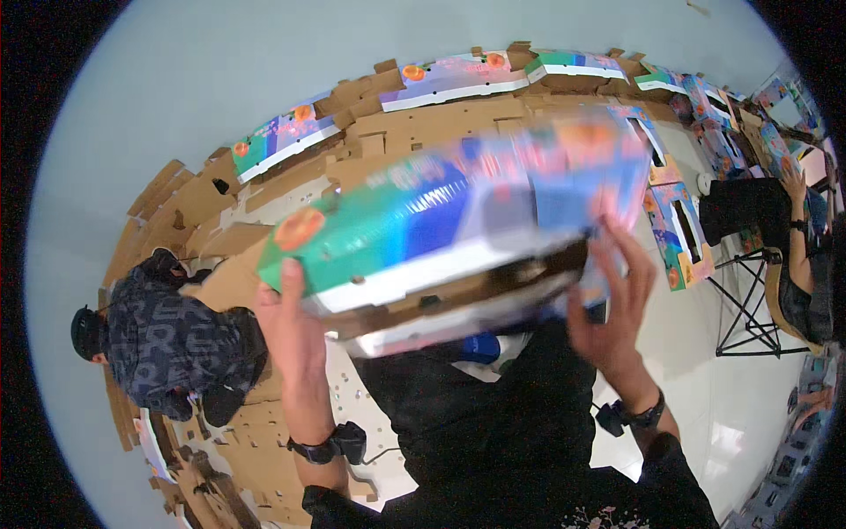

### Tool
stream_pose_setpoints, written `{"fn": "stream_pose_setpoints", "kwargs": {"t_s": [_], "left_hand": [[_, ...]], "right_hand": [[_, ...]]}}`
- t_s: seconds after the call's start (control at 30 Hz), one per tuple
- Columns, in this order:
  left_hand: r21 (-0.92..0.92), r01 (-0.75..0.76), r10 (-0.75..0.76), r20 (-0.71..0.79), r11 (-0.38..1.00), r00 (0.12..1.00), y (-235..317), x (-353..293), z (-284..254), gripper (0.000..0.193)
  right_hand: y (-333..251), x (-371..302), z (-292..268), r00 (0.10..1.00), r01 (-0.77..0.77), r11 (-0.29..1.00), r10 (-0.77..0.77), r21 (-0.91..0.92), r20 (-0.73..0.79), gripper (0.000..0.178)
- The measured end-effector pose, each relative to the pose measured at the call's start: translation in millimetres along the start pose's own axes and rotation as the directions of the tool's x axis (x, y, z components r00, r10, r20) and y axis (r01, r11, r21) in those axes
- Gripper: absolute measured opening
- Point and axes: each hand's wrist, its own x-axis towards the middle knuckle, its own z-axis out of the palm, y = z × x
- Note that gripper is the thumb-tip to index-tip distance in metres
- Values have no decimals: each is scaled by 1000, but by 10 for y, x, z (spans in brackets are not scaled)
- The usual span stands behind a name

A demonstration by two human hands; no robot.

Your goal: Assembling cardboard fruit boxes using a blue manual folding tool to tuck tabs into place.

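A long cardboard carton point(441, 220), printed in green, blue and pink with orange fruit pictures, is raised in front of my body. It tilts up toward the right and is blurred by motion. A dark gap runs between the white edges on its near side. My left hand point(295, 331) grips its left end, thumb on the green face. At the right end, my right hand point(617, 300) has fingers on the pink-blue side and thumb near the lower edge; the carton hides part of its grip. Both wrists wear black straps with small devices.
Brown cardboard sheets point(423, 123) and more printed cartons point(286, 137) line the wall. At left, a person in a dark patterned jacket point(185, 335) bends over cardboard. Another person's arm point(797, 229) shows at right, by a folding chair point(749, 304) and standing cartons point(679, 234).
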Motion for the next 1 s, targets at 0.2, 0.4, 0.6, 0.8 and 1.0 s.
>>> {"fn": "stream_pose_setpoints", "kwargs": {"t_s": [0.2, 0.4, 0.6, 0.8, 1.0], "left_hand": [[-668, 268, -254, 121, 695, 960, 342, 109, 342, 46], [-873, 450, -217, 410, 189, 886, 233, -35, 585, 42], [-795, 455, -448, 263, 401, 855, -133, -190, 632, 36], [-775, 504, -663, 151, 381, 733, -739, -552, 553, 33], [-741, 580, -808, 88, 338, 583, -1401, -1014, 326, 31]], "right_hand": [[-546, 47, 227, 958, 55, 989, -91, 138, 271, 93], [-299, 591, 10, 999, 18, 1000, -18, 1, 40, 102], [-37, 672, 108, 987, 108, 986, -122, 128, 106, 80], [276, 122, 552, 962, -68, 980, 14, 189, 274, 63], [477, -618, 889, 828, -125, 988, 55, 87, 558, 46]]}}
